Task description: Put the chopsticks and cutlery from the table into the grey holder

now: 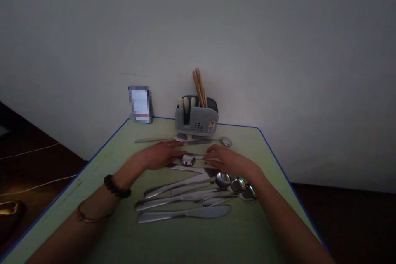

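Note:
My left hand lies low over the table with fingers stretched and apart. One fingertip is by a table knife, another beside the bowl of a spoon. My right hand is spread flat from the other side, its fingertips at that spoon's handle; I see no clear grip. Behind the hands lie one spoon at the left and another spoon at the right. Nearer to me, several knives and spoons lie crosswise, among them a table knife at the front. My right hand and wrist partly cover some cutlery.
A grey cutlery holder stands against the wall, with wooden chopsticks and pale handles in it. A phone with a lit, blurred screen leans at the back left. The green table has a blue edge.

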`<state>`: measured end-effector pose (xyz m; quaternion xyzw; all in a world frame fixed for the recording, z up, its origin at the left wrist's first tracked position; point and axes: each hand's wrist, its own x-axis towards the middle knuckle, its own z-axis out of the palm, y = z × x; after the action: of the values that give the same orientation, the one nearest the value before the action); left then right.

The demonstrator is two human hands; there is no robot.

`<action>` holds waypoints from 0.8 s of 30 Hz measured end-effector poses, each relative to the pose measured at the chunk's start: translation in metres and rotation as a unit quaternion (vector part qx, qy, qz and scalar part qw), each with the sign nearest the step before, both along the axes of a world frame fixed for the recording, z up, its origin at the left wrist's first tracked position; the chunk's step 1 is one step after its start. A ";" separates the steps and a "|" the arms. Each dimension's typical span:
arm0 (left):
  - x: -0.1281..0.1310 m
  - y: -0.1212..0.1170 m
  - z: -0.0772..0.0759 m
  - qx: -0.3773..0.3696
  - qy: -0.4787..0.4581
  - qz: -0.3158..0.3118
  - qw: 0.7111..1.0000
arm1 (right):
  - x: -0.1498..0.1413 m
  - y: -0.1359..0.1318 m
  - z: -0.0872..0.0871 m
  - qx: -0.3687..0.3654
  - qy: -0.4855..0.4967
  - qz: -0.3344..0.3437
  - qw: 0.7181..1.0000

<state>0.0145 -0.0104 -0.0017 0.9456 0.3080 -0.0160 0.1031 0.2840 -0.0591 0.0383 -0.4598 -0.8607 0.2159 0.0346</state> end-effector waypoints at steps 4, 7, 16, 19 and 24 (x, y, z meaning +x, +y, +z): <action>0.000 -0.001 0.009 -0.039 0.007 0.037 0.999 | 0.006 0.001 -0.002 0.008 0.002 -0.054 0.999; 0.002 -0.002 0.012 -0.047 0.022 0.050 0.997 | 0.006 0.000 -0.002 -0.035 -0.006 -0.025 0.999; 0.007 -0.005 0.028 -0.059 0.050 0.076 0.994 | 0.004 0.004 -0.014 -0.080 -0.042 -0.074 0.993; 0.008 -0.005 0.030 -0.077 0.088 0.111 0.987 | 0.002 0.004 -0.013 -0.079 -0.049 -0.071 0.993; 0.008 -0.006 0.030 -0.090 0.104 0.139 0.981 | 0.000 0.004 -0.006 -0.055 -0.052 -0.073 0.994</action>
<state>0.0229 -0.0164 0.0280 0.8737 0.4428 -0.1272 0.1565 0.2837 -0.0548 0.0323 -0.5333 -0.8122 0.2356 -0.0201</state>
